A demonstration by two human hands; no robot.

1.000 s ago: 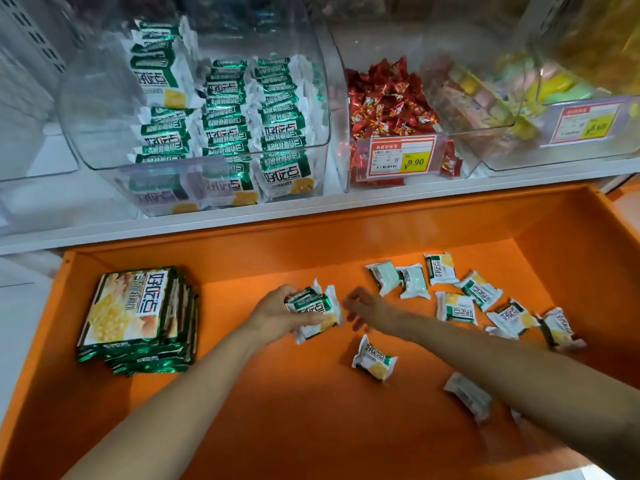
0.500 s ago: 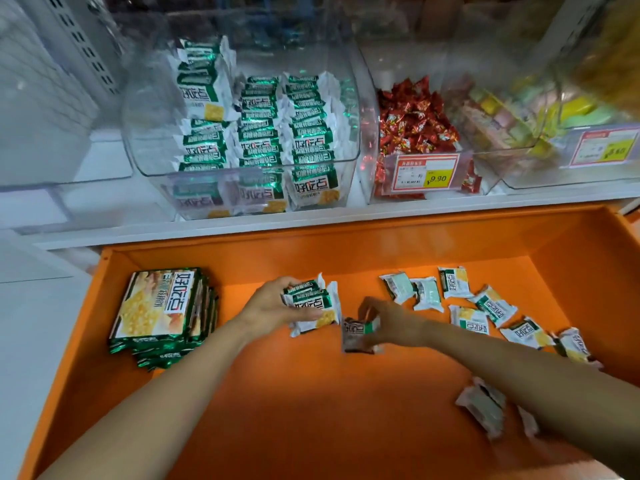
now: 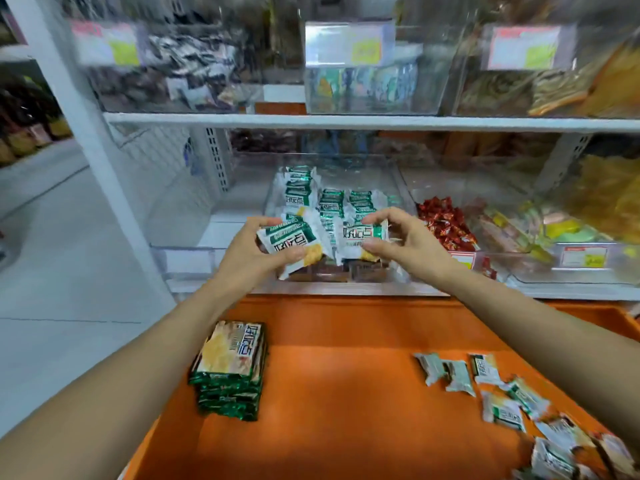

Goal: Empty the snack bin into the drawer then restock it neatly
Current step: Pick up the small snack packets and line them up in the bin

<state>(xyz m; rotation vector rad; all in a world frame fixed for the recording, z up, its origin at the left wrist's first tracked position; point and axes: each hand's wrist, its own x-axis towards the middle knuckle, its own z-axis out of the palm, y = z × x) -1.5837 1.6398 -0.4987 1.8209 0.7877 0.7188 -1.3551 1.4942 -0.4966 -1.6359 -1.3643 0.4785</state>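
Hands (image 3: 252, 251) (image 3: 405, 244) grip green-white snack packets (image 3: 294, 242); print Chinese, blurred.

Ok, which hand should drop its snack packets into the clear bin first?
Right, probably. The right hand holds its packet over the clear bin; the left hand sits toward its left edge.

I saw white and green snack packets (image 3: 294, 242) with yellow corners, an orange drawer (image 3: 346, 393), a stack of green-edged yellow bags (image 3: 230, 365), red wrapped candies (image 3: 441, 221), clear bin (image 3: 398, 188), white shelf (image 3: 346, 121).
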